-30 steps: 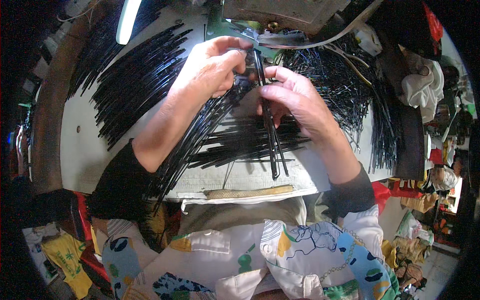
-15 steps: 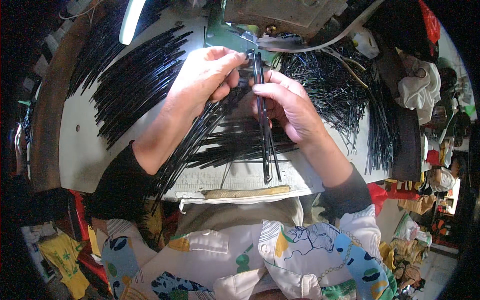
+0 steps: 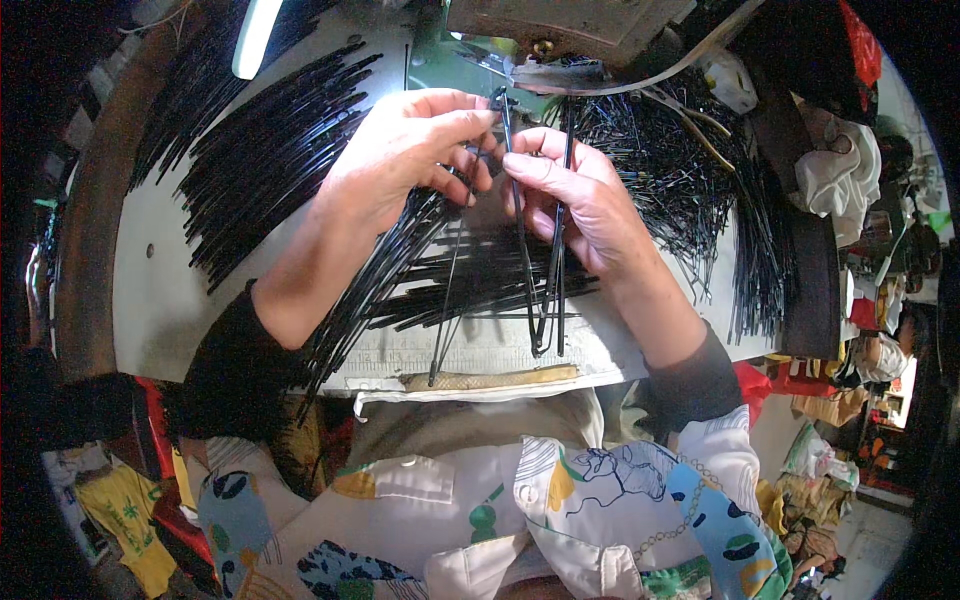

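Observation:
Both of my hands are raised over a pale worktable (image 3: 180, 330), close to a machine. My left hand (image 3: 395, 150) is closed, thumb and index finger pinching the top end of a thin black strip. Another thin strip (image 3: 453, 290) hangs below its lower fingers. My right hand (image 3: 585, 190) is closed on thin black strips (image 3: 523, 255), which hang down in a narrow V toward the table's front edge. The strips' upper ends stand beside the left fingertips. Beneath the hands lies a loose pile of similar black strips (image 3: 440, 295).
Neat rows of black strips (image 3: 280, 150) cover the left side. A tangled heap (image 3: 660, 180) lies at right. The machine head (image 3: 570, 30) and a lit lamp tube (image 3: 258, 38) stand at the back. A ruler scale (image 3: 400, 357) and patterned roll (image 3: 490, 378) line the front edge.
The strips in my right hand have spread from a close bundle into a V. A separate strip now hangs below my left hand. My left fingers have opened slightly below the pinch.

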`<state>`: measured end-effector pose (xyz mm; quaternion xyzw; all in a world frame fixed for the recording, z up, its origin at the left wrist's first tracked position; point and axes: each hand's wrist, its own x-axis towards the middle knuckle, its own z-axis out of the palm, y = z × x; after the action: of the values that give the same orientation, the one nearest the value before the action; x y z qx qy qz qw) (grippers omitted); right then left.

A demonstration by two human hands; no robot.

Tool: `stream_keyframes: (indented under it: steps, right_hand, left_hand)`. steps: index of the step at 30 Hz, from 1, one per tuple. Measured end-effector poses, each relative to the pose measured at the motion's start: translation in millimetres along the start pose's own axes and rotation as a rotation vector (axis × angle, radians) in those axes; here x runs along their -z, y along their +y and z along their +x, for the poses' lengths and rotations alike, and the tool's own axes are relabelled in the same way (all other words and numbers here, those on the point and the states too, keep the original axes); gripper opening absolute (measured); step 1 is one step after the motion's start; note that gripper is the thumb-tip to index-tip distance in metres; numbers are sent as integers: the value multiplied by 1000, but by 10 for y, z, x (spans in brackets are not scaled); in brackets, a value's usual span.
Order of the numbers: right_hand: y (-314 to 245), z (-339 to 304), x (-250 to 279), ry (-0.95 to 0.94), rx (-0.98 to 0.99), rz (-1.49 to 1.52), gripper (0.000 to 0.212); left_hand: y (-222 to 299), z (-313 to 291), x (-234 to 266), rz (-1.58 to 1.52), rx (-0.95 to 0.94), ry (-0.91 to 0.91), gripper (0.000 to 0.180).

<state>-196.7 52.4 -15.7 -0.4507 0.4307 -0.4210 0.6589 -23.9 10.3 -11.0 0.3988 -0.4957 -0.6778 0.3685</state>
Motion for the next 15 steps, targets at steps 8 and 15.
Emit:
stream_keyframes:
  steps: [8,15]
  right_hand:
    - [-8,28,31,-11,27,12,24]
    - [-10,41,24,-23,14,10,24]
  left_hand:
    - [17,0,9,116,-29,-2,29]
    - [-29,20,22,179,-76,9,29]
